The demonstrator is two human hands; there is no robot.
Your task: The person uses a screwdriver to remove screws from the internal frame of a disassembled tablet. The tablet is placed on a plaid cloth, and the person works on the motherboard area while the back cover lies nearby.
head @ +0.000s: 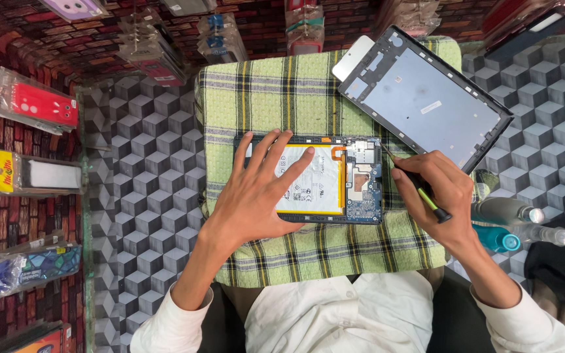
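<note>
An opened tablet [354, 189] lies on a green plaid cloth [282, 98], its white battery and blue circuit board exposed. My left hand [259, 189] rests flat on the battery, fingers spread, pressing the tablet down. In my right hand [439, 193] is a thin screwdriver [420, 186] with a black and green handle; its tip points at the upper right corner of the tablet's board. The tablet's removed back cover [426, 98] lies tilted at the cloth's upper right, inner side up.
Two clear bottles and a teal-capped one [511, 225] lie right of my right hand. Packaged phone cases [31, 104] hang on the left wall and along the top. The counter [145, 170] has a grey cube pattern.
</note>
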